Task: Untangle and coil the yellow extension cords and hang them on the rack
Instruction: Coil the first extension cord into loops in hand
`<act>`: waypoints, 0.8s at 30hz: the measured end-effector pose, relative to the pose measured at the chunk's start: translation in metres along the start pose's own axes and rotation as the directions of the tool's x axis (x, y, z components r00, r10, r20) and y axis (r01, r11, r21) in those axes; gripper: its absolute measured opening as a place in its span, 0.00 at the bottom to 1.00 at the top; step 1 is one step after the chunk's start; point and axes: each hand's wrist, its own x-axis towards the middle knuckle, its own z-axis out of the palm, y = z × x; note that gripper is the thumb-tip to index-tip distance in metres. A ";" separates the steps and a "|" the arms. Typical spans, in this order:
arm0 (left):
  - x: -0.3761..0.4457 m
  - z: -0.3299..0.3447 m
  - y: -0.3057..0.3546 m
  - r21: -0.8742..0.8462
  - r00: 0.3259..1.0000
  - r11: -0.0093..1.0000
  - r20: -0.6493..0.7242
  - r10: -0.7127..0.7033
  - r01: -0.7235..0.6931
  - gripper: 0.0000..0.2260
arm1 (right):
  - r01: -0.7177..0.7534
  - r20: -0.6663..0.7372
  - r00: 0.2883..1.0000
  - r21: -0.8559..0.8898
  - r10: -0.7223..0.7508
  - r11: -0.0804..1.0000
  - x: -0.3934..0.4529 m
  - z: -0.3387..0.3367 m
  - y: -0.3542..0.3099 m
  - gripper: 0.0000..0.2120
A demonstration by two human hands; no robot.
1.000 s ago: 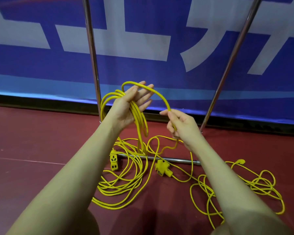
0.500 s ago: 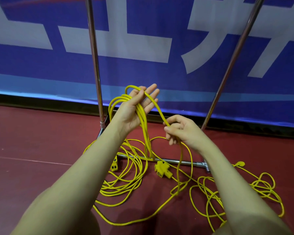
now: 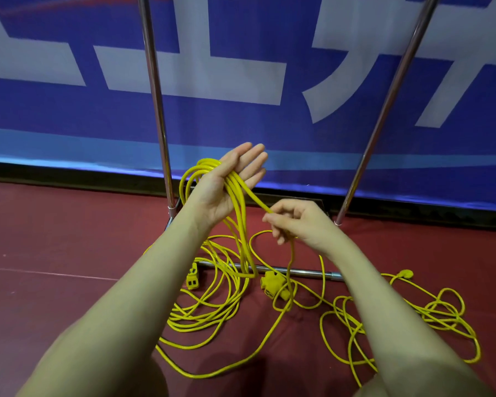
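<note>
Left hand (image 3: pixel 229 181) grip wide, palm up, yellow cord loops (image 3: pixel 242 224) draped across it. Right hand (image 3: pixel 298 222) pinches one strand. Tangle right on floor (image 3: pixel 55 282).

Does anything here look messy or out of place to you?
Yes: a loose snarl of thin yellow extension cord sprawls on the red floor at right, and more loops trail over the chrome rack's base bar. Only the strands draped over the left hand look orderly; the right hand pinches one strand.
</note>
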 end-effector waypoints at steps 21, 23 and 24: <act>0.003 -0.002 -0.008 0.082 0.996 0.995 -0.066 0.065 -0.059 0.11 | -0.037 -0.052 0.998 0.078 0.041 0.996 -0.001 0.004 0.015 0.05; 0.004 -0.002 -0.008 0.106 0.992 0.992 -0.094 0.081 -0.071 0.11 | 0.008 -0.105 0.994 0.054 -0.002 0.999 -0.001 0.002 0.014 0.06; 0.005 -0.001 -0.008 0.118 0.990 0.990 -0.109 0.090 -0.077 0.11 | 0.036 -0.127 0.991 0.043 -0.030 0.998 -0.001 0.002 0.012 0.07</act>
